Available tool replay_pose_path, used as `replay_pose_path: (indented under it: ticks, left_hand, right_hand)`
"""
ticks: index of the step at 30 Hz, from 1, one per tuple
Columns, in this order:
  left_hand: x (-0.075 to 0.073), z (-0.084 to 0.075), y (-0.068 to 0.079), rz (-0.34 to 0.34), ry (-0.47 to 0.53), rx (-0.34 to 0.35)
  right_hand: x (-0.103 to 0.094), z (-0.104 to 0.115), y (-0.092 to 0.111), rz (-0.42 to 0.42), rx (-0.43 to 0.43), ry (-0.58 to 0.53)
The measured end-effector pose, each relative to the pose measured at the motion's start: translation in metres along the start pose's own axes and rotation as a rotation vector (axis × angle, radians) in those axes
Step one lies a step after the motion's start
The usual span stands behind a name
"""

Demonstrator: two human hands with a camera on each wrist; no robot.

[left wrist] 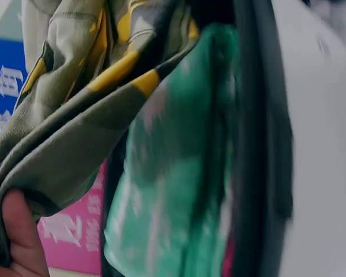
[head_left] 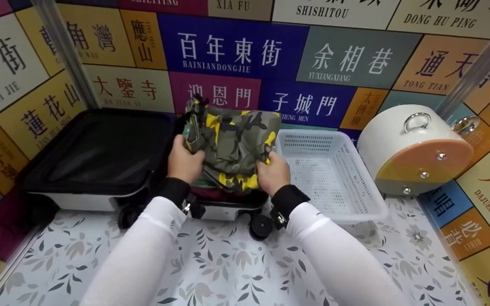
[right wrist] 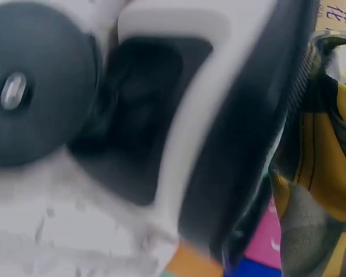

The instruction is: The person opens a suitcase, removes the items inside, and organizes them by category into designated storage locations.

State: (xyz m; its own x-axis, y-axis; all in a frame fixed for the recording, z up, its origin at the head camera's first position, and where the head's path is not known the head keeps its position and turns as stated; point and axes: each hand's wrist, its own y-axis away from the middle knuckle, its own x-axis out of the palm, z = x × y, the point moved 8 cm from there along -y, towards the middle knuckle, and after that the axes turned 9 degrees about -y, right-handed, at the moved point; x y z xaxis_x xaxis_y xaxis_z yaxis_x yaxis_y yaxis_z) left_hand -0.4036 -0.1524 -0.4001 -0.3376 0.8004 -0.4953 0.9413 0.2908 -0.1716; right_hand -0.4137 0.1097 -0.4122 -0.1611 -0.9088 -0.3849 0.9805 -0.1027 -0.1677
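Note:
A bundle of camouflage clothing (head_left: 232, 140) in grey-green, black and yellow is held up between both hands over the right half of an opened suitcase (head_left: 217, 211). My left hand (head_left: 185, 159) grips its left side, with the thumb (left wrist: 23, 231) pressed on the cloth in the left wrist view. On the right edge, my right hand (head_left: 274, 172) pinches the fabric; the right wrist view shows only cloth and the suitcase corner. Beneath the bundle, a green patterned folded item (left wrist: 167, 173) lies inside the suitcase, with a strip of dark red beside it.
The suitcase's other half (head_left: 100, 148), black-lined, lies to the left. A white perforated plastic basket (head_left: 370, 191) stands at the right, touching distance from a white rounded case (head_left: 398, 123) with a coloured panel. Suitcase wheels (head_left: 261, 226) face the front. Behind rises a wall of printed signs (head_left: 236, 51).

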Motion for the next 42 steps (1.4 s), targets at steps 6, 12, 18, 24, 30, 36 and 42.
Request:
replay_pose_path:
  ticks: [6,12,18,24,30,36,42]
  left_hand:
    - [0.024,-0.029,0.015,0.017,0.079,0.048]
    - [0.064,-0.058,0.027,0.046,0.17,0.088]
    - [0.113,-0.078,0.041,0.106,0.124,0.119]
    - [0.155,-0.08,0.056,0.157,0.032,0.113]
    - [0.188,-0.076,0.067,0.164,-0.076,0.116]
    - [0.218,-0.078,0.081,0.226,-0.215,0.158]
    - [0.238,-0.084,0.094,0.265,-0.426,0.233]
  right_hand:
    - [-0.044,-0.002,-0.004,-0.035,-0.036,-0.027]
    - [-0.093,-0.014,-0.008,-0.107,-0.089,-0.017]
    - [-0.137,-0.039,-0.01,-0.173,-0.126,0.087]
    - [-0.164,-0.066,-0.008,-0.204,-0.132,0.178]
    - [-0.18,-0.089,-0.007,-0.181,-0.123,0.247]
    - [-0.197,-0.11,-0.001,-0.178,-0.1,0.331]
    - [-0.208,-0.13,0.007,-0.172,-0.061,0.395]
